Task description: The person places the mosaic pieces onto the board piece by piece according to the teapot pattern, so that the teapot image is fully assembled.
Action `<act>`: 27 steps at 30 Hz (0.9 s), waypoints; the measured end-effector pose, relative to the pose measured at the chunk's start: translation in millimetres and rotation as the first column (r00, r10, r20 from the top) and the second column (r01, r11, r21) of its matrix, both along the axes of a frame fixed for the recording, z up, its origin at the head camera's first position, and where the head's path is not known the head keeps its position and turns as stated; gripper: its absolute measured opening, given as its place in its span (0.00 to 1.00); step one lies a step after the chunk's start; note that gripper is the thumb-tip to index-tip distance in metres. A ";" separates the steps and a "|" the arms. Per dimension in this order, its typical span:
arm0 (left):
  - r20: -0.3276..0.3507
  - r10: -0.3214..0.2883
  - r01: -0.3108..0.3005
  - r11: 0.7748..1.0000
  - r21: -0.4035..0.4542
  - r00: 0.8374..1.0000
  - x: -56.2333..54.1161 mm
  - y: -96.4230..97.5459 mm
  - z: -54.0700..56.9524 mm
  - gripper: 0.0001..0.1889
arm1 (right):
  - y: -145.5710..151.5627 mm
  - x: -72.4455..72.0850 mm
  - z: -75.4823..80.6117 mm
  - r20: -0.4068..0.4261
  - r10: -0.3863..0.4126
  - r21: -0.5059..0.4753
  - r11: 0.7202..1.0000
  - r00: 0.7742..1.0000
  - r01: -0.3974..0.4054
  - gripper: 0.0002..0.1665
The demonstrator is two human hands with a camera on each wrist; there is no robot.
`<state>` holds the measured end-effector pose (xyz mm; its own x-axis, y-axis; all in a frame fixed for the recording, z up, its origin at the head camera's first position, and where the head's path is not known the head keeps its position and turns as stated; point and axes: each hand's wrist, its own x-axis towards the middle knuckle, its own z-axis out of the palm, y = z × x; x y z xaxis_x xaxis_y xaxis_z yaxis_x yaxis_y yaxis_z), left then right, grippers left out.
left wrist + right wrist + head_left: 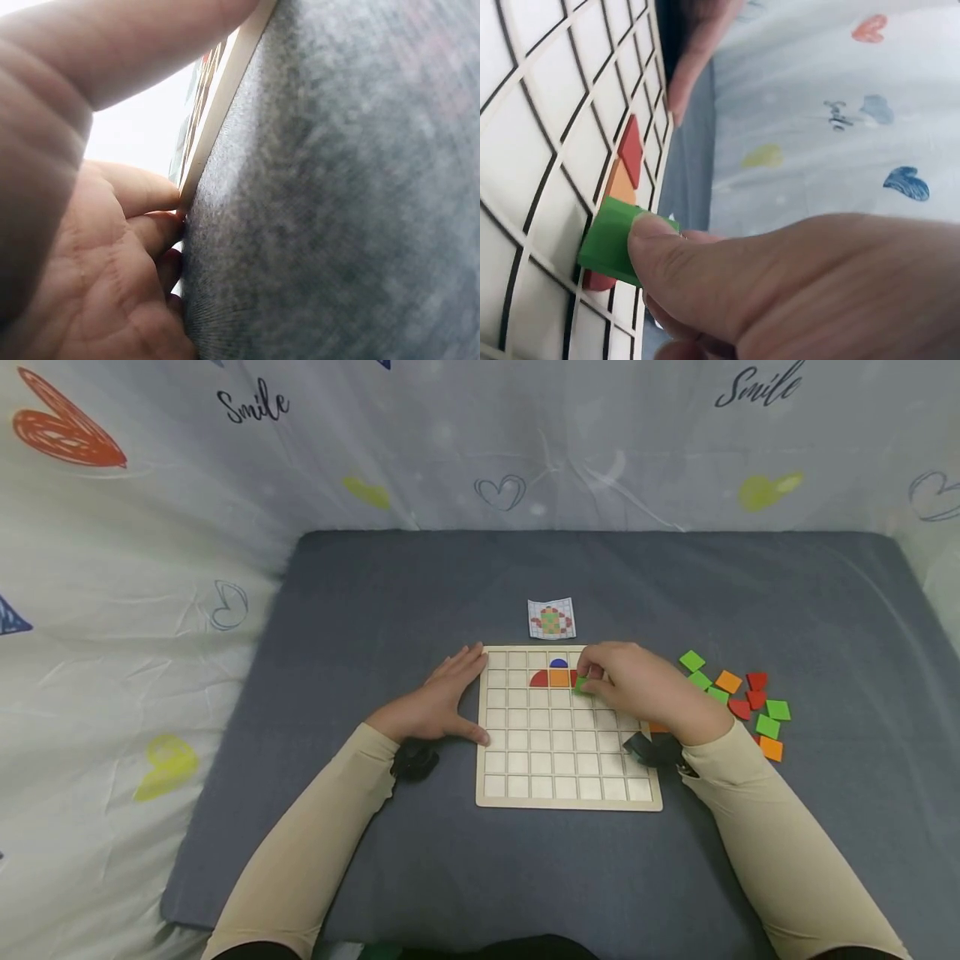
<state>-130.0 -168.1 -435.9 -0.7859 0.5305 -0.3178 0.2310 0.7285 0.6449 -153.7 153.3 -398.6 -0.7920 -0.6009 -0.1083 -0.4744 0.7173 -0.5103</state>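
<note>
A wooden grid board lies on the grey table. My left hand rests along its left edge, fingers spread, with thumb and fingertips at the rim. Between thumb and fingers, my right hand pinches a green square tile close over the upper part of the grid. Near that tile, an orange square, a red quarter-round piece and a blue half-round piece sit in the cells. Another red piece shows partly behind the green tile in the right wrist view.
Right of the board lie loose tiles: several green squares, orange squares and red pieces. Some are partly hidden by the right forearm. Beyond the board's far edge is a small card with a coloured grid pattern. A printed curtain hangs behind the table.
</note>
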 end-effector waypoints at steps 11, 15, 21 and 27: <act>-0.002 -0.002 0.002 1.000 -0.015 1.000 -0.4 -0.2 -0.3 0.69 | -0.5 -1.2 -11.8 0.031 0.064 -0.039 0.997 0.997 -0.063 0.02; 0.002 -0.002 0.002 1.000 -0.005 1.000 -0.2 -0.1 0.3 0.69 | -1.2 -0.2 -13.8 0.009 0.047 -0.017 0.999 0.999 -0.046 0.02; 0.003 -0.003 0.003 1.000 -0.002 1.000 -0.3 0.5 2.1 0.69 | -0.8 2.1 -14.0 -0.011 0.027 0.000 1.000 1.000 -0.027 0.02; 0.005 0.006 -0.006 1.000 0.005 1.000 0.7 0.7 2.2 0.69 | -0.2 3.7 -16.3 -0.017 0.019 0.005 1.000 1.000 -0.019 0.02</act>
<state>-129.3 -167.4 -433.7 -0.7876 0.5273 -0.3189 0.2238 0.7269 0.6492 -150.0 153.1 -414.9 -0.7822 -0.6153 -0.0979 -0.4963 0.7104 -0.4990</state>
